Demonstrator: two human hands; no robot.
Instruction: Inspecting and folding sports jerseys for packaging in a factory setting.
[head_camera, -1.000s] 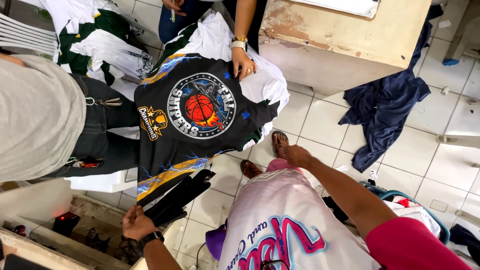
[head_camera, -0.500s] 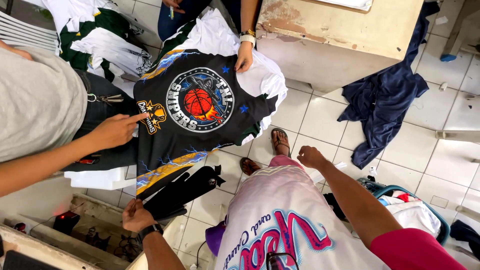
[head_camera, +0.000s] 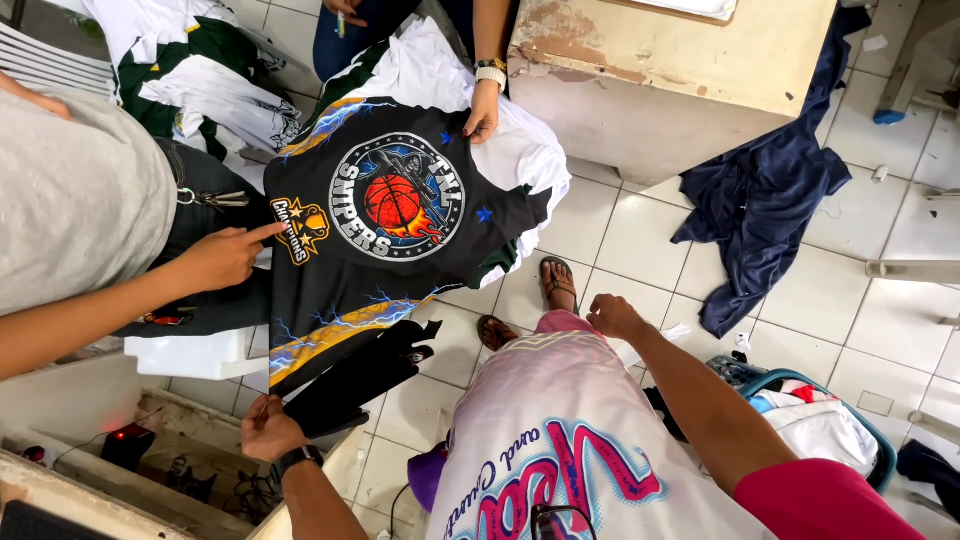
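Below the spread black jersey (head_camera: 375, 225), the left hand (head_camera: 268, 432) has its fingers pinched on the garment's dark lower hem. Beside a sandalled foot (head_camera: 558, 285), the right hand (head_camera: 613, 316) hangs loosely curled, holding nothing. Another person's pointing hand (head_camera: 222, 257) touches the jersey's yellow badge; a third hand (head_camera: 482, 112) presses its top edge.

looks like a small garment printing workshop: printed sports jerseys (head_camera: 385, 225) piled and spread across a work surface, more folded white shirts (head_camera: 500, 120) underneath, dark cloth (head_camera: 770, 200) dropped on the tiled floor (head_camera: 640, 240), a worn wooden bench (head_camera: 680, 60), several people crowding round.
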